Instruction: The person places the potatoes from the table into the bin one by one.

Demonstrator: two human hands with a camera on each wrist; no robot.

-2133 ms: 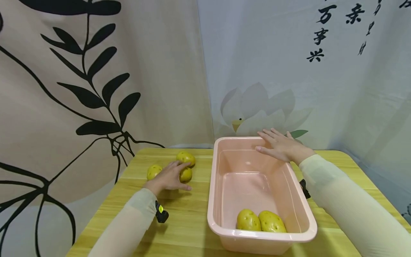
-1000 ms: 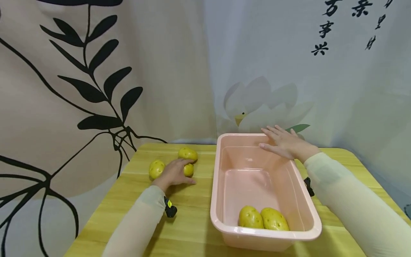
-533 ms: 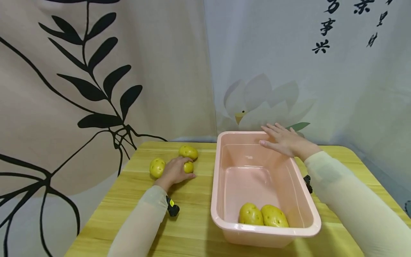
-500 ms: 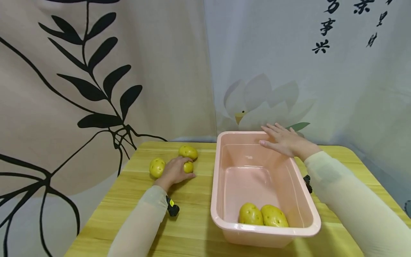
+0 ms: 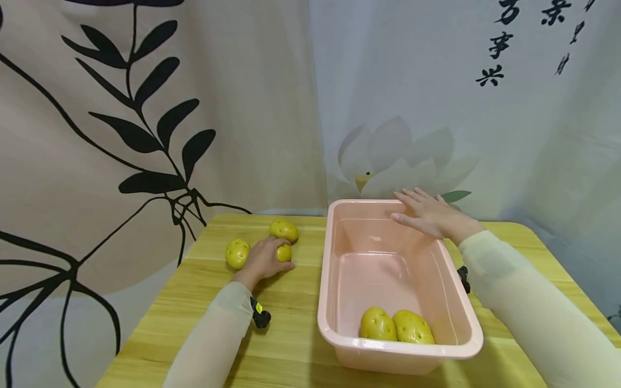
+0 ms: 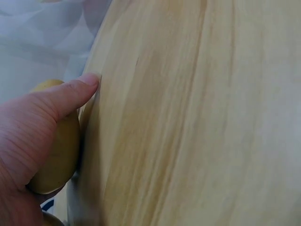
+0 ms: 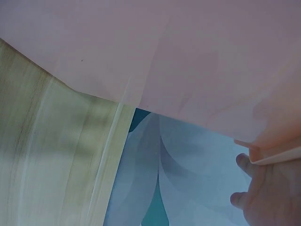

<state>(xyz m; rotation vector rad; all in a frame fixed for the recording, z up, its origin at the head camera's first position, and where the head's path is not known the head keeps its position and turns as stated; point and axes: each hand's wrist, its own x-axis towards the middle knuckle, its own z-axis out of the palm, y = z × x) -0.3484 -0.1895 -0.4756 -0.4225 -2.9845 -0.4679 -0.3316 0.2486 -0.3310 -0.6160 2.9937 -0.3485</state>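
Observation:
My left hand (image 5: 266, 258) has its fingers and thumb around a yellow potato (image 5: 283, 252) on the left part of the table; the hand hides much of it. In the left wrist view the potato (image 6: 63, 155) shows behind the thumb, whose tip is by the wood. Two more potatoes lie close by: one (image 5: 237, 254) left of the hand, another (image 5: 284, 230) just beyond it. My right hand (image 5: 429, 215) rests over the far right corner of a pink plastic tub (image 5: 326, 280), fingers stretched out. Inside the tub's near end sit a potato (image 5: 377, 324) and a second potato (image 5: 413, 327), side by side.
The light wooden table (image 5: 286, 334) carries everything. Behind it hangs a pale curtain (image 5: 262, 108) with dark leaves and writing, close to the tub's far rim. A small black device (image 5: 260, 313) is strapped at my left wrist.
My left hand has settled closer around the middle potato, its thumb drawn in at the near side. The head view has shifted slightly. My right hand stays on the tub.

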